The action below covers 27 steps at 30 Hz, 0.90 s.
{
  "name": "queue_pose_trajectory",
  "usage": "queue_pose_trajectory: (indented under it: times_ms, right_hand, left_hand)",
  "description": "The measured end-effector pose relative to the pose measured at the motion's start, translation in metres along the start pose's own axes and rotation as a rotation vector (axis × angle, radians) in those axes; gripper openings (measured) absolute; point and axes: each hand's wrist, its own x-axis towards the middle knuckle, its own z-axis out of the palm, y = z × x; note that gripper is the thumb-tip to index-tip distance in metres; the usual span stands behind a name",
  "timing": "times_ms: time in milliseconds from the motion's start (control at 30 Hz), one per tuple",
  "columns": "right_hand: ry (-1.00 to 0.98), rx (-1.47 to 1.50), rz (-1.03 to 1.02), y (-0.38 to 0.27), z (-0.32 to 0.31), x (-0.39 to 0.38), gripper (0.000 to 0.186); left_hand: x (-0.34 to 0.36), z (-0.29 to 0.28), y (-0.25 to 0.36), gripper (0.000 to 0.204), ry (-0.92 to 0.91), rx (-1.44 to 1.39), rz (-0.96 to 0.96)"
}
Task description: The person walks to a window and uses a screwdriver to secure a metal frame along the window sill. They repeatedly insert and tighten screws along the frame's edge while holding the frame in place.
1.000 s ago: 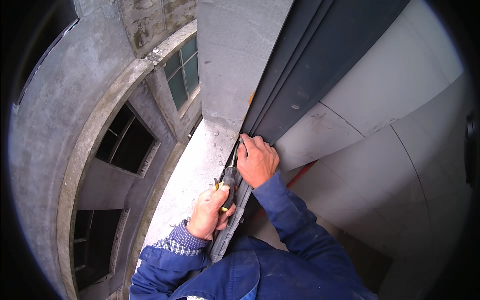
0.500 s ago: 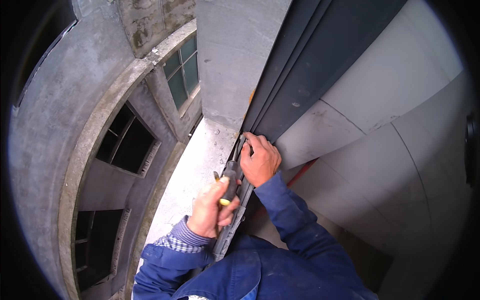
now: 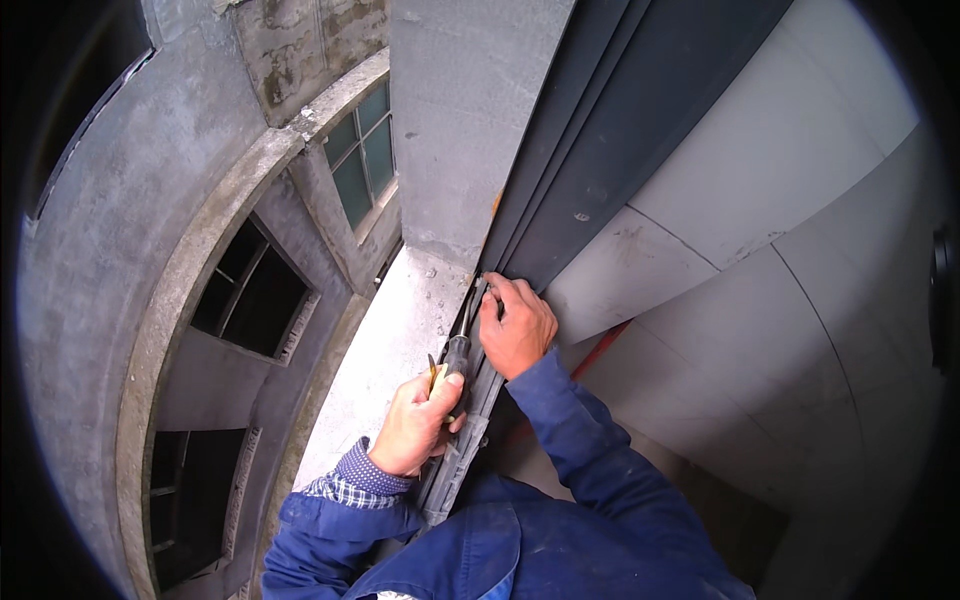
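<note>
My left hand (image 3: 412,425) is closed around the dark handle of a screwdriver (image 3: 458,352). Its shaft points up and away, along the grey metal window track (image 3: 462,450), toward the lower corner of the dark window frame (image 3: 570,200). A thin yellowish piece sticks out beside my left fingers; I cannot make out what it is. My right hand (image 3: 518,335) rests at that corner, fingers curled and pressed together by the screwdriver's tip. Whatever lies between the right fingertips is hidden.
A pale concrete sill (image 3: 370,360) runs along the left of the track, below a grey wall (image 3: 465,120). Farther left, beyond the sill, stands a building with windows (image 3: 265,285). White wall panels (image 3: 740,230) and a red strip (image 3: 600,350) are on the right.
My left hand and the screwdriver have shifted slightly, and the handle's yellow end has turned mostly out of sight. My right hand stays at the corner. The whole view has moved a little.
</note>
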Motion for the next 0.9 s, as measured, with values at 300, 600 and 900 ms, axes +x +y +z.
queue_pose_trajectory:
  times_ms: [300, 600, 900]
  right_hand:
    - [-0.242, 0.305, 0.046, -0.050, -0.052, -0.042, 0.034]
    - [-0.565, 1.003, 0.643, -0.056, -0.065, -0.035, 0.045]
    - [-0.585, 1.204, 0.486, -0.065, -0.109, -0.048, 0.060]
  left_hand:
    - [-0.005, -0.001, 0.009, 0.035, 0.000, 0.138, 0.027]
    - [-0.014, 0.002, 0.016, 0.042, -0.030, 0.275, 0.140]
    - [-0.024, -0.013, 0.017, 0.046, -0.170, -0.119, 0.105]
